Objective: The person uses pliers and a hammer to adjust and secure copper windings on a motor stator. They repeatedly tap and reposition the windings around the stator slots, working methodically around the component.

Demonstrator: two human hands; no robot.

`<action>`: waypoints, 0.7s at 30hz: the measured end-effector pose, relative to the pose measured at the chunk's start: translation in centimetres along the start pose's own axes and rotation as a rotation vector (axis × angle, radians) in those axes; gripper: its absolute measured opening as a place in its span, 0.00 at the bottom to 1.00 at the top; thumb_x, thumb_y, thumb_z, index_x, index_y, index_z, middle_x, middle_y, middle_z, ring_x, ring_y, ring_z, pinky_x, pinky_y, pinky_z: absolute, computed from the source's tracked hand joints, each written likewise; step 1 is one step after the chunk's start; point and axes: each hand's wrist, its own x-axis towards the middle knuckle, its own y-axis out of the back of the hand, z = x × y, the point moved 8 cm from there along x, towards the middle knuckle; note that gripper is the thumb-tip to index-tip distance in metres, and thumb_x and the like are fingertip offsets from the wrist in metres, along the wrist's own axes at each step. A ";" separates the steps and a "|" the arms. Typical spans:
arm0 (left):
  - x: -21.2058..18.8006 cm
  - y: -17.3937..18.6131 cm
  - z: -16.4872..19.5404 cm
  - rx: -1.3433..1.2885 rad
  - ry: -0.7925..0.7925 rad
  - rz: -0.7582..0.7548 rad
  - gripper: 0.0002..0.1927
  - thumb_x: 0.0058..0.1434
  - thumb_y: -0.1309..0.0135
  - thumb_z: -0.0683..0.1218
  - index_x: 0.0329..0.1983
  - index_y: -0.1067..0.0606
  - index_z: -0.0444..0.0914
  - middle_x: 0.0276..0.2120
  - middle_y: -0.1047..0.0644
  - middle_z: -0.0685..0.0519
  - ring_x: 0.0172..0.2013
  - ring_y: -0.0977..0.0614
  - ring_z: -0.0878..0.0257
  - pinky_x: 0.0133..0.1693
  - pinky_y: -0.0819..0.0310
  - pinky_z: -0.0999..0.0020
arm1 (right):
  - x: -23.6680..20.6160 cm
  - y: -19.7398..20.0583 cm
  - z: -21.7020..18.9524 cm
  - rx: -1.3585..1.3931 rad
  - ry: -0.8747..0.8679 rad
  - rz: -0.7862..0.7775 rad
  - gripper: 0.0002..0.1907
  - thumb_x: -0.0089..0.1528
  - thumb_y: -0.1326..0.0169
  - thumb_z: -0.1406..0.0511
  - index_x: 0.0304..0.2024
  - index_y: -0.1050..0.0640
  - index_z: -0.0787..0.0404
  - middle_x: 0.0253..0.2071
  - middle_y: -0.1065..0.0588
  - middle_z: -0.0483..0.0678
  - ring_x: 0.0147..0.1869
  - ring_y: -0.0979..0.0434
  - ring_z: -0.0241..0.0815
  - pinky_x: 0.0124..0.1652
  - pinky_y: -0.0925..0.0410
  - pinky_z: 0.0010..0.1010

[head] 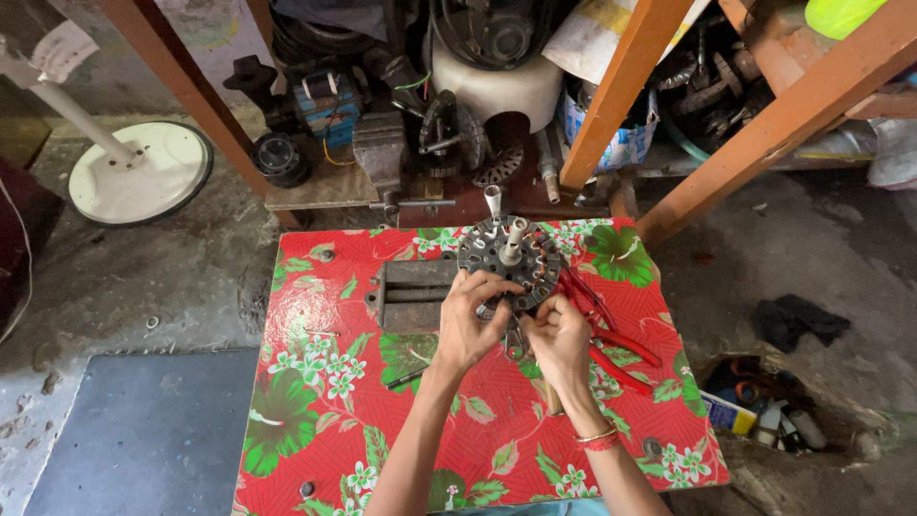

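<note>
Two hands work over floral-clothed table.

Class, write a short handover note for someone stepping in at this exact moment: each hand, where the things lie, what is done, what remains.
Left hand: fingers on the near rim of the round motor stator.
Right hand: beside it, pinching something small at the same rim; cannot tell what.
Stator lies flat on the flowered table, shaft up, by the grey metal vise.
Red-handled pliers lie unused, right.
Done or left: cannot tell.
</note>
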 end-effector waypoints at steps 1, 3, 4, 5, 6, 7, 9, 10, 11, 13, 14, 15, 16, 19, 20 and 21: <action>0.1 0.0 -0.1 0.003 0.002 -0.002 0.16 0.52 0.46 0.40 0.43 0.17 0.41 0.39 0.20 0.51 0.40 0.26 0.54 0.47 0.29 0.62 | -0.1 0.2 -0.3 -0.069 0.042 0.025 0.07 0.57 0.40 0.74 0.31 0.28 0.66 0.21 0.23 0.45 0.20 0.26 0.30 0.19 0.34 0.23; 0.0 -0.1 -0.2 0.007 0.011 -0.012 0.16 0.52 0.47 0.40 0.43 0.16 0.41 0.39 0.20 0.51 0.40 0.26 0.54 0.47 0.29 0.61 | -0.6 0.0 -0.5 -0.172 0.094 0.039 0.05 0.58 0.40 0.73 0.31 0.25 0.67 0.22 0.22 0.45 0.21 0.26 0.29 0.21 0.34 0.22; 0.1 -0.1 -0.2 0.000 -0.002 -0.004 0.16 0.52 0.47 0.40 0.43 0.17 0.41 0.39 0.20 0.51 0.40 0.26 0.54 0.47 0.29 0.61 | -0.9 -0.3 -0.4 -0.207 0.111 0.032 0.04 0.59 0.40 0.73 0.31 0.23 0.67 0.22 0.22 0.45 0.22 0.27 0.30 0.22 0.35 0.22; 0.2 -0.1 -0.1 -0.007 -0.014 0.008 0.16 0.52 0.47 0.40 0.43 0.17 0.41 0.40 0.20 0.51 0.41 0.26 0.54 0.47 0.29 0.61 | -0.9 -0.5 -0.3 -0.242 0.130 0.023 0.03 0.60 0.40 0.73 0.32 0.21 0.68 0.22 0.22 0.46 0.22 0.28 0.30 0.23 0.36 0.22; 0.0 0.0 -0.1 -0.011 -0.020 0.018 0.15 0.52 0.47 0.40 0.42 0.17 0.41 0.40 0.20 0.51 0.42 0.26 0.54 0.48 0.29 0.61 | -0.9 -0.5 0.4 -0.166 0.096 0.012 0.02 0.60 0.41 0.73 0.33 0.21 0.68 0.23 0.23 0.46 0.23 0.28 0.30 0.23 0.36 0.22; -0.1 0.0 -0.1 -0.004 -0.021 0.011 0.15 0.52 0.47 0.40 0.42 0.17 0.41 0.40 0.20 0.51 0.41 0.26 0.54 0.48 0.29 0.61 | -0.9 -0.5 1.2 -0.087 0.060 0.000 0.02 0.60 0.42 0.73 0.34 0.21 0.68 0.23 0.23 0.46 0.23 0.28 0.30 0.23 0.36 0.22; 0.1 -0.1 -0.1 0.008 -0.037 0.007 0.15 0.52 0.46 0.39 0.42 0.17 0.41 0.39 0.20 0.51 0.40 0.26 0.54 0.47 0.29 0.61 | -0.1 -0.7 2.3 0.032 0.050 -0.019 0.03 0.61 0.43 0.73 0.36 0.20 0.68 0.26 0.22 0.45 0.25 0.27 0.29 0.25 0.35 0.21; -0.1 -0.1 -0.2 0.009 -0.023 0.010 0.15 0.52 0.47 0.40 0.42 0.17 0.42 0.39 0.20 0.51 0.40 0.26 0.54 0.47 0.29 0.61 | 0.0 -0.9 2.8 0.072 0.061 -0.026 0.03 0.61 0.43 0.73 0.38 0.20 0.68 0.27 0.21 0.44 0.26 0.26 0.28 0.26 0.33 0.20; -0.2 -0.1 -0.3 0.010 -0.013 0.013 0.15 0.53 0.47 0.40 0.42 0.17 0.42 0.39 0.20 0.51 0.40 0.26 0.54 0.47 0.29 0.61 | 0.1 -1.1 3.3 0.113 0.074 -0.030 0.04 0.61 0.44 0.74 0.39 0.19 0.68 0.29 0.20 0.44 0.28 0.25 0.27 0.28 0.32 0.19; -0.1 0.0 -0.2 0.005 -0.027 0.035 0.15 0.53 0.46 0.41 0.43 0.17 0.43 0.39 0.20 0.51 0.40 0.26 0.54 0.47 0.29 0.62 | 0.3 -1.0 4.9 0.008 0.016 -0.004 0.05 0.61 0.44 0.72 0.38 0.18 0.68 0.27 0.20 0.46 0.24 0.27 0.30 0.24 0.35 0.23; -0.2 0.0 -0.1 -0.001 -0.045 0.053 0.14 0.54 0.46 0.41 0.43 0.17 0.43 0.40 0.20 0.52 0.40 0.25 0.54 0.46 0.28 0.62 | 0.3 -1.0 5.7 -0.045 -0.014 0.008 0.06 0.60 0.44 0.72 0.38 0.17 0.68 0.26 0.20 0.47 0.22 0.28 0.32 0.22 0.36 0.25; -0.3 0.0 -0.1 -0.007 -0.057 0.071 0.14 0.54 0.45 0.41 0.43 0.17 0.43 0.40 0.21 0.52 0.40 0.25 0.54 0.46 0.28 0.62 | 0.0 -1.4 5.5 -0.044 0.073 0.006 0.07 0.63 0.45 0.70 0.35 0.17 0.68 0.25 0.20 0.47 0.22 0.29 0.32 0.23 0.37 0.25; -0.4 0.0 0.2 0.024 -0.102 0.104 0.14 0.54 0.45 0.42 0.43 0.17 0.43 0.40 0.21 0.52 0.40 0.26 0.54 0.46 0.28 0.61 | -0.1 -2.0 5.1 -0.045 0.161 0.005 0.11 0.66 0.46 0.68 0.33 0.17 0.68 0.23 0.21 0.47 0.22 0.29 0.31 0.24 0.38 0.25; -1.1 -0.1 0.5 0.085 -0.203 0.178 0.13 0.54 0.43 0.43 0.43 0.18 0.44 0.40 0.22 0.52 0.39 0.26 0.53 0.45 0.29 0.60 | -0.5 -2.9 5.4 0.256 0.172 -0.109 0.16 0.68 0.52 0.63 0.32 0.20 0.66 0.27 0.22 0.43 0.27 0.27 0.29 0.27 0.36 0.24; -0.9 0.0 0.1 0.088 -0.232 0.185 0.13 0.54 0.43 0.43 0.44 0.18 0.44 0.40 0.22 0.52 0.39 0.26 0.53 0.45 0.29 0.60 | -0.2 -3.5 5.6 0.412 0.140 -0.163 0.16 0.68 0.54 0.61 0.33 0.22 0.65 0.30 0.22 0.41 0.30 0.25 0.28 0.28 0.34 0.23; -1.1 -0.2 0.0 0.087 -0.250 0.195 0.13 0.54 0.43 0.44 0.44 0.18 0.44 0.40 0.22 0.52 0.39 0.27 0.53 0.45 0.29 0.59 | 0.0 -3.3 5.3 0.346 0.169 -0.154 0.17 0.69 0.54 0.60 0.31 0.23 0.64 0.27 0.23 0.41 0.28 0.27 0.28 0.26 0.35 0.23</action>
